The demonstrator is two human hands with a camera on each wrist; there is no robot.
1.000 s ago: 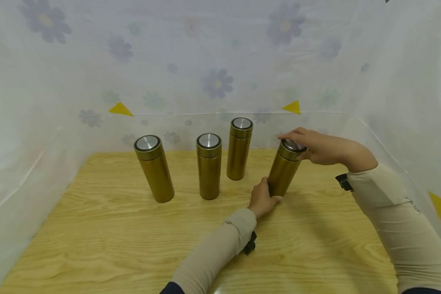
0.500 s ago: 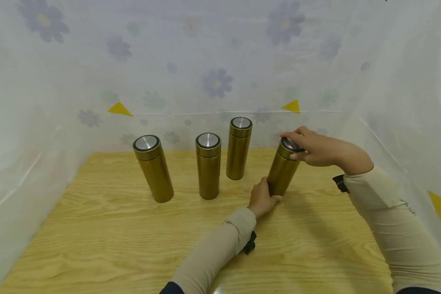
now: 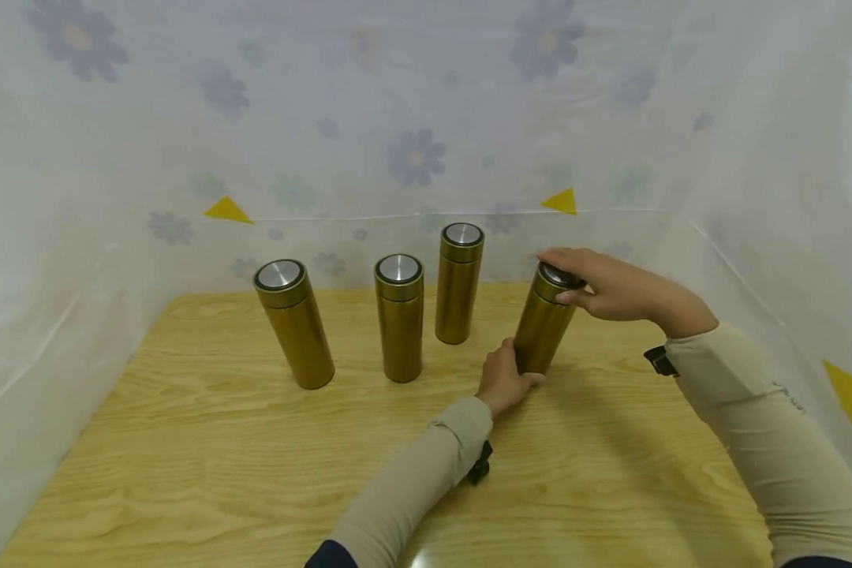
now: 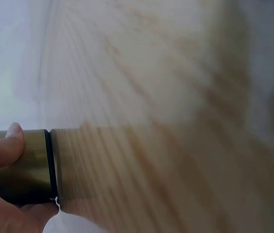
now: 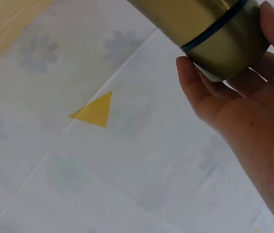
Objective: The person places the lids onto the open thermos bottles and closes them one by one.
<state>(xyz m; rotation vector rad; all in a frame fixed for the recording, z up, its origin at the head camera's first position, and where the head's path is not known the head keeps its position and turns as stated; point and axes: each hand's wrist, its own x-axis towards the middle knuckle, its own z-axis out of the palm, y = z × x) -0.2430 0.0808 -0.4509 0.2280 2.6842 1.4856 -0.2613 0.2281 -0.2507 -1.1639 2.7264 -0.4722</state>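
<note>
At the right of the table stands a gold thermos flask [image 3: 543,330] with a silver-topped lid, upright on the wood. My left hand [image 3: 501,379] grips it low down, thumb in front and fingers round its left side; the left wrist view shows the flask's base [image 4: 32,170] with its dark rim against the tabletop. From above, my right hand [image 3: 614,285] holds the lid, covering most of its silver top. The right wrist view shows the fingers and thumb curled round the lid [image 5: 238,46], above a dark seam line.
To the left stand three matching flasks: a left one [image 3: 300,335], a middle one [image 3: 401,327] and one farther back [image 3: 458,292]. The wooden table [image 3: 206,457] ends at a floral white sheet [image 3: 326,173] with yellow triangles [image 3: 562,202].
My right hand has shifted slightly on the lid, its fingers now lying flatter over the top. The left hand keeps its grip near the base, and the other flasks stand as before.
</note>
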